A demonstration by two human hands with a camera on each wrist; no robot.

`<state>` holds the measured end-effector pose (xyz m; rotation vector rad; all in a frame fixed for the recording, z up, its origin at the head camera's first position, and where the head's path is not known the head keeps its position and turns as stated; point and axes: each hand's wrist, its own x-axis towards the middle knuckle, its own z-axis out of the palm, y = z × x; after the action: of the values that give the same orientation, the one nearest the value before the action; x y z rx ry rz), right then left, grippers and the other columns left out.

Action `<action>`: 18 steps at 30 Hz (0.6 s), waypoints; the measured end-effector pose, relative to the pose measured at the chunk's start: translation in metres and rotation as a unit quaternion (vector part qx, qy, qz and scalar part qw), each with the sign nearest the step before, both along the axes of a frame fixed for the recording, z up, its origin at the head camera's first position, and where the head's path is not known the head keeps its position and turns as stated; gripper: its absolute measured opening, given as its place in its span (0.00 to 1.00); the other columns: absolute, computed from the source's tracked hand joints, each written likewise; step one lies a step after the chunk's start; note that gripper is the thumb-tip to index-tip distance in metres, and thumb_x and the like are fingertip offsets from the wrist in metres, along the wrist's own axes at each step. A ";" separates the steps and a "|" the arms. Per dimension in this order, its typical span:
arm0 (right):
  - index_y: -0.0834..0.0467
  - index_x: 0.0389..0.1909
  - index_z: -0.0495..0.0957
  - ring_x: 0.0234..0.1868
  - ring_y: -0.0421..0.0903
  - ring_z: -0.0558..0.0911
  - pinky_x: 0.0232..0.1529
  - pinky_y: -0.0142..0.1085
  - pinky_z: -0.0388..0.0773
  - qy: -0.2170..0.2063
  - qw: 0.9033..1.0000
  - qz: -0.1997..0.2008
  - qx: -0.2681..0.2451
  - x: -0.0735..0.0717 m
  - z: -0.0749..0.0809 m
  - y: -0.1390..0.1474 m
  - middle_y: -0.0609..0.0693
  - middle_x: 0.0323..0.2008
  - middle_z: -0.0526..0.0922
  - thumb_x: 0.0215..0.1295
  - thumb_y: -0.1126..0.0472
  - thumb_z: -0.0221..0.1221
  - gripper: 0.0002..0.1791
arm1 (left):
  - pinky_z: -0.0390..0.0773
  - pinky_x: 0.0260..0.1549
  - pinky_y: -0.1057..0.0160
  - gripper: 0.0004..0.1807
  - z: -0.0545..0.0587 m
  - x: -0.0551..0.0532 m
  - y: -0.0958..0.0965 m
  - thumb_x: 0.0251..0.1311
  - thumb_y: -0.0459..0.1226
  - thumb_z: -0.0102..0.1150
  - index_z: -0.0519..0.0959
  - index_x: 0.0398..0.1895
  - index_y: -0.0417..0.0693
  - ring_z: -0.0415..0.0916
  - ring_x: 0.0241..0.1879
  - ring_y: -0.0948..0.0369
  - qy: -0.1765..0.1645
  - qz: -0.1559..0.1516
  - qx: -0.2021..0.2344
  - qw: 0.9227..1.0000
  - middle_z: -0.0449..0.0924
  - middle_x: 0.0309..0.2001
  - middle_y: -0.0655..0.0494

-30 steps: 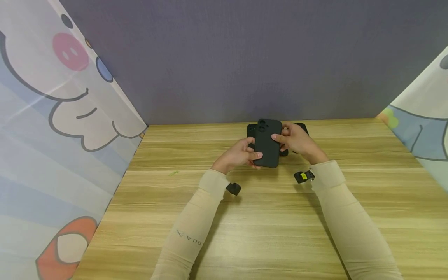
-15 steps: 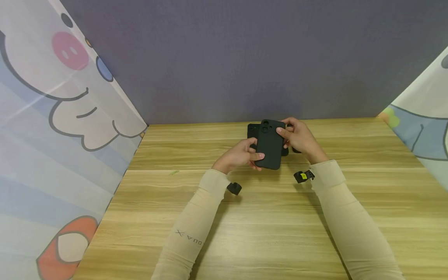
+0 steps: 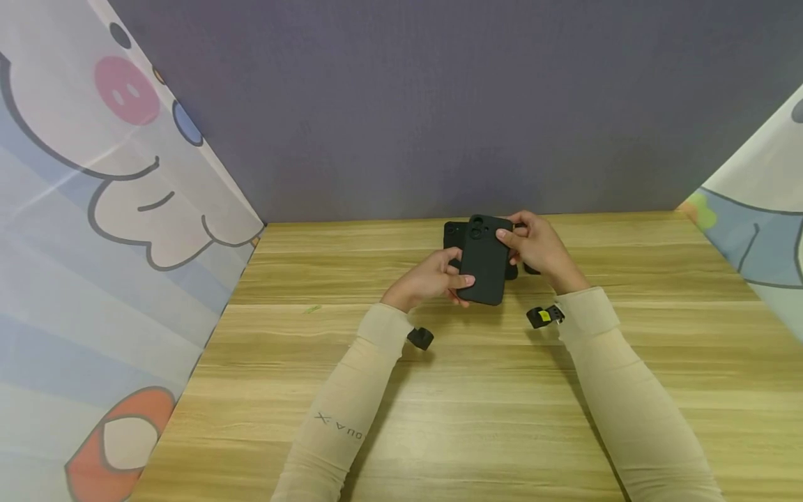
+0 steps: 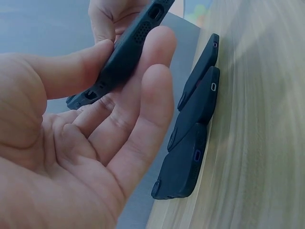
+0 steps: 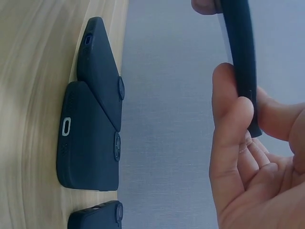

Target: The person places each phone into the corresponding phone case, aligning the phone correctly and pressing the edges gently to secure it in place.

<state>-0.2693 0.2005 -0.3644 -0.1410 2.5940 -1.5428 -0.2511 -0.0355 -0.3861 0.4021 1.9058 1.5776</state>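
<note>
Both hands hold one black phone case (image 3: 488,272) above the far part of the table, its camera cutouts at the top. My left hand (image 3: 429,277) pinches the lower left edge, thumb on the back. At the upper right corner, my right hand (image 3: 541,249) pinches it with the thumb on the back and fingers behind. The left wrist view shows the held case (image 4: 119,62) edge-on, with port cutouts and a grid of small holes. Below lie several more black phone cases, including a front one (image 4: 183,162) and a middle one (image 5: 90,138), side by side on the table.
The wooden table (image 3: 477,418) ends at a grey fabric wall (image 3: 401,111) just behind the cases. Cartoon-printed sheets stand at the left (image 3: 56,279) and right (image 3: 771,209). A small camera mount (image 3: 420,339) sits at the left wrist, another (image 3: 544,316) at the right.
Over the last second the held case has shifted slightly right and tilted, and my right hand has slid up to its top corner. In the last half second almost nothing has moved.
</note>
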 end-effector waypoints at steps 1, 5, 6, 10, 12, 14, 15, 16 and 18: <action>0.65 0.73 0.62 0.28 0.43 0.81 0.29 0.33 0.82 0.000 1.000 0.000 -0.001 0.000 0.000 0.000 0.49 0.36 0.83 0.78 0.52 0.55 0.31 | 0.79 0.56 0.35 0.42 0.000 0.000 0.000 0.74 0.33 0.56 0.44 0.83 0.47 0.88 0.30 0.54 0.001 -0.002 0.000 1.000 0.85 0.51 0.35; 0.65 0.69 0.65 0.27 0.47 0.82 0.28 0.34 0.82 0.002 1.000 -0.002 -0.007 0.000 0.001 0.000 0.46 0.31 0.82 0.79 0.51 0.53 0.28 | 0.78 0.56 0.35 0.43 0.001 0.000 0.000 0.74 0.34 0.56 0.43 0.83 0.47 0.88 0.30 0.54 0.001 -0.005 0.001 1.000 0.85 0.51 0.36; 0.65 0.67 0.65 0.27 0.47 0.82 0.27 0.34 0.82 0.005 1.000 -0.003 -0.007 0.000 0.001 0.000 0.45 0.29 0.82 0.80 0.51 0.52 0.27 | 0.78 0.56 0.35 0.43 0.001 0.000 0.000 0.74 0.34 0.56 0.42 0.83 0.47 0.88 0.30 0.54 0.001 -0.005 0.000 1.000 0.85 0.51 0.36; 0.66 0.61 0.68 0.25 0.46 0.80 0.26 0.34 0.81 0.011 1.000 -0.008 -0.015 0.000 0.000 0.000 0.44 0.25 0.80 0.80 0.50 0.51 0.23 | 0.78 0.56 0.35 0.43 0.001 0.001 0.000 0.74 0.33 0.55 0.42 0.83 0.47 0.88 0.30 0.54 0.002 -0.008 -0.001 1.000 0.85 0.52 0.36; 0.65 0.59 0.69 0.25 0.46 0.79 0.26 0.34 0.81 0.013 1.000 -0.011 -0.019 0.000 -0.001 0.000 0.44 0.25 0.80 0.80 0.51 0.51 0.22 | 0.78 0.55 0.34 0.40 0.001 0.001 0.000 0.74 0.33 0.55 0.46 0.82 0.46 0.88 0.30 0.54 0.005 -0.011 0.000 1.000 0.85 0.52 0.36; 0.64 0.56 0.70 0.25 0.47 0.79 0.26 0.36 0.81 0.014 0.999 -0.016 -0.025 0.000 -0.002 0.001 0.45 0.25 0.79 0.80 0.51 0.51 0.20 | 0.78 0.54 0.34 0.35 0.001 0.001 0.001 0.74 0.32 0.55 0.53 0.79 0.44 0.88 0.31 0.53 0.010 -0.014 0.002 1.000 0.85 0.51 0.36; 0.64 0.55 0.70 0.25 0.48 0.79 0.26 0.36 0.81 0.015 0.999 -0.019 -0.027 0.000 -0.002 0.001 0.46 0.26 0.78 0.81 0.51 0.51 0.19 | 0.78 0.53 0.34 0.32 0.001 0.001 0.001 0.74 0.32 0.55 0.55 0.77 0.44 0.88 0.31 0.52 0.011 -0.016 0.003 1.000 0.85 0.50 0.36; 0.63 0.53 0.71 0.25 0.49 0.79 0.27 0.37 0.81 0.016 0.999 -0.021 -0.030 0.000 -0.003 0.001 0.46 0.26 0.78 0.81 0.51 0.50 0.18 | 0.79 0.53 0.34 0.29 0.001 0.000 0.002 0.74 0.32 0.55 0.58 0.74 0.43 0.88 0.31 0.51 0.014 -0.018 0.005 1.000 0.85 0.49 0.36; 0.62 0.51 0.71 0.26 0.50 0.78 0.27 0.38 0.81 0.017 0.999 -0.023 -0.036 0.000 -0.004 0.002 0.46 0.26 0.78 0.81 0.51 0.50 0.16 | 0.79 0.52 0.34 0.25 0.000 0.000 0.002 0.74 0.32 0.55 0.61 0.70 0.44 0.89 0.32 0.49 0.017 -0.020 0.004 1.000 0.85 0.47 0.36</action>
<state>-0.2695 0.2020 -0.3680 -0.1164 2.5863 -1.6639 -0.2510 -0.0334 -0.3858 0.4709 1.9060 1.5632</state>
